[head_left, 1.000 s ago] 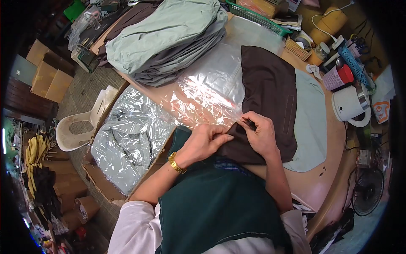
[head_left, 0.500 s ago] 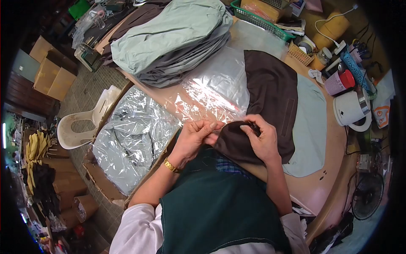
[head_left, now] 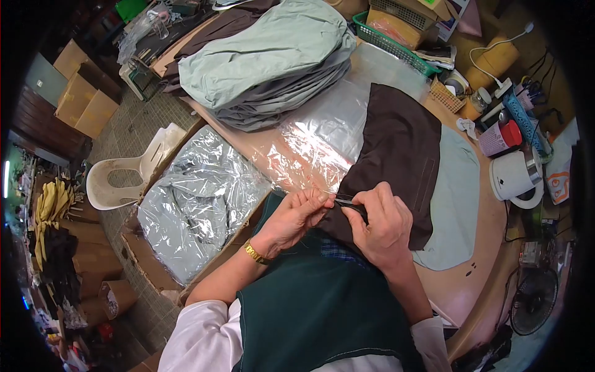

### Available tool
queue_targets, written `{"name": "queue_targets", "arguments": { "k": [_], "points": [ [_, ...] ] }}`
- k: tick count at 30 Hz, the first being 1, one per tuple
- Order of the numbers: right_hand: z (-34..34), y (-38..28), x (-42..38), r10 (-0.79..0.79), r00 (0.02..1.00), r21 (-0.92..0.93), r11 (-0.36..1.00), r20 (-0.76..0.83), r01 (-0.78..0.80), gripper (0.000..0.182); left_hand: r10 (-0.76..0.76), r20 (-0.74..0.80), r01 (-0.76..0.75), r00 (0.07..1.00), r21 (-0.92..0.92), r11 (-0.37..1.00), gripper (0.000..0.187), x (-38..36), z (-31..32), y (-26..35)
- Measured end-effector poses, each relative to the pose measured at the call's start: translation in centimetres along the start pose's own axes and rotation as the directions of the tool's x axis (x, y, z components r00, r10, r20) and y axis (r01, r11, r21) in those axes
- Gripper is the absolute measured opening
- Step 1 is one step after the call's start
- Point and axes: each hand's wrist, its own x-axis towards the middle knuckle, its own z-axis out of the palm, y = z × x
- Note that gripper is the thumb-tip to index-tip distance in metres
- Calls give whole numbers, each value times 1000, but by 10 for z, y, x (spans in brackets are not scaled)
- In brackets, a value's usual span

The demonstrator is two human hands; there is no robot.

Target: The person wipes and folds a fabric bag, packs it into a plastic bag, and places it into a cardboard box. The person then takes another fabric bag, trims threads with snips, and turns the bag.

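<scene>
A dark brown fabric piece [head_left: 396, 155] with a stitched narrow rectangle lies over a pale green fabric piece [head_left: 455, 204] on the table. My left hand [head_left: 297, 217], with a gold watch at the wrist, is closed in a pinch at the brown fabric's near left edge. Whether a thread is also between those fingertips is too small to tell. My right hand [head_left: 383, 223] is closed around small thread snips [head_left: 344, 202], their thin blades pointing at the left fingertips. The handles are mostly hidden by my fingers.
Clear plastic bags [head_left: 319, 133] lie beyond my hands. A stack of pale green fabric covers [head_left: 266, 56] stands at the back. To the left, an open carton [head_left: 149, 263] holds plastic-wrapped grey goods [head_left: 198, 204], near a white plastic chair [head_left: 118, 180]. A white kettle [head_left: 514, 177] stands at right.
My right hand has turned, and the snips' blades now show at the left fingertips. The folded-up brown edge has dropped flatter. The view has shifted slightly.
</scene>
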Motion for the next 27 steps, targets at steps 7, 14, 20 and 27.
{"name": "queue_targets", "arguments": {
  "k": [7,14,20,27],
  "points": [
    [-2,-6,3,-7,1000,25,1000,29,7,28,30,37,-33,999,67,997,22,-1,-2,-4],
    [-3,-8,4,21,999,36,999,37,-22,28,-14,-40,17,999,66,998,24,-8,10,3],
    [6,-4,7,141,990,139,980,8,-140,24,-11,1,11,1000,-71,997,19,-9,16,11],
    [48,46,6,174,897,369,867,406,-336,29,149,93,-161,984,140,977,60,2,10,-19]
  ]
}}
